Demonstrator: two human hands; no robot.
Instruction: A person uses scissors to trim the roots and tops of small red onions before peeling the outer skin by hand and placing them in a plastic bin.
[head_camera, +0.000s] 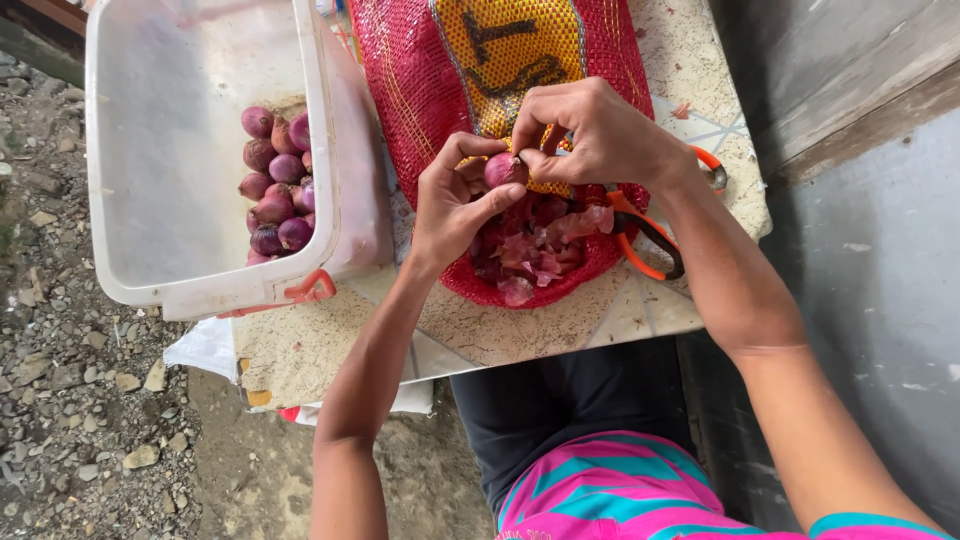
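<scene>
Fingers (545, 160) pinch shallot (505, 170) over red mesh sack (420, 90).

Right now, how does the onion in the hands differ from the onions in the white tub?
The onion in the hands is single, pinched between the left hand and right hand above the red mesh sack. The onions in the white tub are many, piled loose, untouched. Both are small and purple-red.

A white plastic tub (200, 290) blocks the left, orange scissors (650, 235) crowd the right; bare tabletop (520, 335) lies open near the red mesh sack (420, 90).
</scene>
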